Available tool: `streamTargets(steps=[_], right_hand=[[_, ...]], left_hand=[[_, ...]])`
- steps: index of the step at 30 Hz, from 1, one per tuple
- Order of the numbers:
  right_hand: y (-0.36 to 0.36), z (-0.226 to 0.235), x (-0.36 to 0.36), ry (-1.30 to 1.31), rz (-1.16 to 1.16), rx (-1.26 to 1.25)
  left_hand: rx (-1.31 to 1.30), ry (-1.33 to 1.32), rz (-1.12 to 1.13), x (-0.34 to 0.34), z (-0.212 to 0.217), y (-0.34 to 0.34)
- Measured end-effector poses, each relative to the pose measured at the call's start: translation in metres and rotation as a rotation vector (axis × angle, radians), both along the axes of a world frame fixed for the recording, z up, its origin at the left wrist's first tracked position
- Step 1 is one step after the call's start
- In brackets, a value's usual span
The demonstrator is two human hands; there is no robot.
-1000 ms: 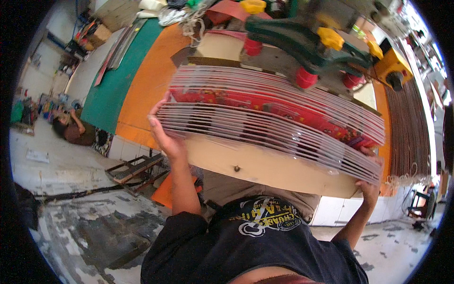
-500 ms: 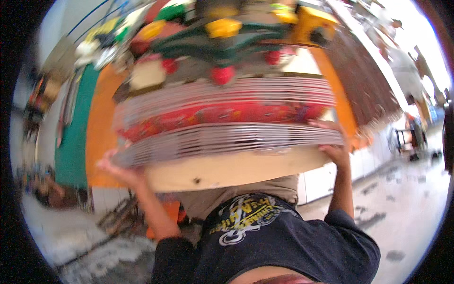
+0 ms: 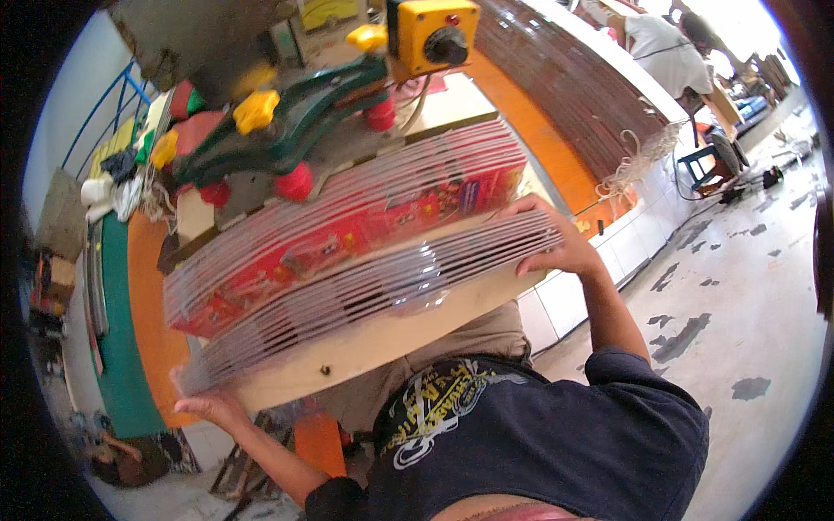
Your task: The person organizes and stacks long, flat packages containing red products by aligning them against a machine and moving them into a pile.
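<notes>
Standing on a grey stained concrete floor, I grip one tall stack of printed sheets on one wooden board; my left hand and right hand clamp its two ends, before one green machine.

Both arms extend forward and apart. The left forearm enters from the lower edge and rises to the left hand, which is turned palm-up, fingers spread and slightly curled, pressed against a load's lower left corner. The right arm is nearly straight, short sleeve at the shoulder. The right hand grips the opposite end, fingers wrapped over the top, thumb below.
</notes>
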State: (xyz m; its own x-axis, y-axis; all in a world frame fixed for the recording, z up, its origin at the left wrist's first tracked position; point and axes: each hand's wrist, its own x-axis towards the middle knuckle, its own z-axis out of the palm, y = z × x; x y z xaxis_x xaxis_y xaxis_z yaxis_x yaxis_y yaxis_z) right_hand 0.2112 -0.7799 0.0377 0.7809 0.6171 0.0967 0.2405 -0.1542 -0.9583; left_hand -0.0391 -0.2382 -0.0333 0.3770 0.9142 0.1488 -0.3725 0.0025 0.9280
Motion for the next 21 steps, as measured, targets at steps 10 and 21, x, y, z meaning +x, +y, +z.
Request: streamTargets(steps=[10, 21], right_hand=[[-0.005, 0.001, 0.005, -0.31, 0.014, -0.313], [0.033, 0.046, -0.043, 0.377, -0.069, -0.044]], left_hand=[[0.313, 0.531, -0.474, -0.043, 0.025, 0.028], [0.069, 0.379, -0.372, -0.062, 0.093, 0.028]])
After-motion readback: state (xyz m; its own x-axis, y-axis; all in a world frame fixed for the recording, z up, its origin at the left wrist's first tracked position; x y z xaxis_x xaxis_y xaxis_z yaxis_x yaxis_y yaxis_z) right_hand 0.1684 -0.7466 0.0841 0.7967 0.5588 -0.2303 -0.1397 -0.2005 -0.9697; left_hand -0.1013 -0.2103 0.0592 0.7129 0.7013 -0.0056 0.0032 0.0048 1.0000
